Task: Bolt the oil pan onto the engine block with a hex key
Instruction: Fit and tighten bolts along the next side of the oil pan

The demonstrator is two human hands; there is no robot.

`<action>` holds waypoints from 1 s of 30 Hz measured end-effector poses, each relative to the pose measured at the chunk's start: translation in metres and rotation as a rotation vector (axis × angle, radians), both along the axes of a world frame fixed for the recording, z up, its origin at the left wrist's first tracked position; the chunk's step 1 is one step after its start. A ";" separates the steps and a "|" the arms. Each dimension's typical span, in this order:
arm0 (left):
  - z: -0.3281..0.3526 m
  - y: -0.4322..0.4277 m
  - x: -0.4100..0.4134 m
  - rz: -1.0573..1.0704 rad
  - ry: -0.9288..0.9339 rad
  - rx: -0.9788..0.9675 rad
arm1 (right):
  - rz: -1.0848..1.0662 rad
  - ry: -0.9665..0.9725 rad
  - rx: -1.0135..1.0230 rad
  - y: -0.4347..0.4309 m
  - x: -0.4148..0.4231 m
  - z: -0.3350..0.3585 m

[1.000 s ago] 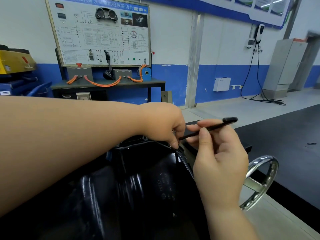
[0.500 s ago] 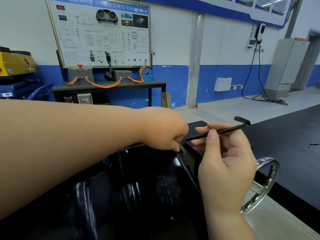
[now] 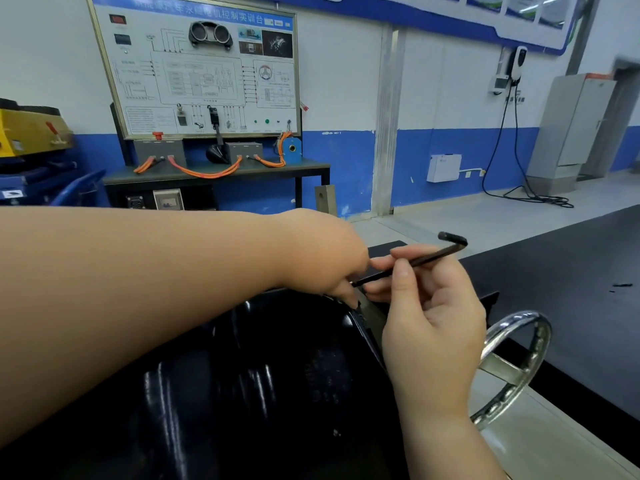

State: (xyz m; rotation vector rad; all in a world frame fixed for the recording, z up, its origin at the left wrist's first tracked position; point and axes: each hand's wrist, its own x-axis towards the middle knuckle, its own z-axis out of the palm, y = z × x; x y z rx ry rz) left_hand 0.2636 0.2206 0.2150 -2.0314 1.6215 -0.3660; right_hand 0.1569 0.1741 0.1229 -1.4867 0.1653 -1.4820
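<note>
Black hex key (image 3: 429,257) slants up-right, pinched by right hand (image 3: 433,323); left hand (image 3: 322,258) curled, hold unclear.

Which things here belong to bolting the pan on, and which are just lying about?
In the job: hex key, pinched in the right hand; oil pan; left hand, at the pan's rim by the key's tip.
Lying about: chrome handwheel; training board; orange cables; grey cabinet.
</note>
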 end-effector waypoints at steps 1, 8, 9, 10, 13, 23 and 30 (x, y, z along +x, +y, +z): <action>0.000 0.000 0.001 0.002 0.012 0.004 | 0.021 0.005 -0.001 0.000 0.000 0.000; 0.003 0.002 0.002 -0.008 0.136 -0.046 | 0.067 0.009 -0.002 -0.001 0.000 -0.001; 0.003 0.001 0.002 -0.005 0.158 -0.050 | 0.073 0.004 0.009 0.000 0.000 -0.001; 0.003 0.001 0.003 -0.001 0.182 -0.053 | 0.079 -0.003 0.020 0.000 0.000 -0.001; 0.003 0.002 0.005 -0.007 0.240 -0.056 | 0.088 -0.017 0.044 0.000 -0.001 0.000; 0.005 0.006 0.007 -0.006 0.351 -0.048 | 0.044 0.006 0.087 -0.001 -0.002 0.000; 0.005 0.008 0.007 0.000 0.369 -0.068 | 0.062 0.060 0.038 -0.001 -0.001 0.000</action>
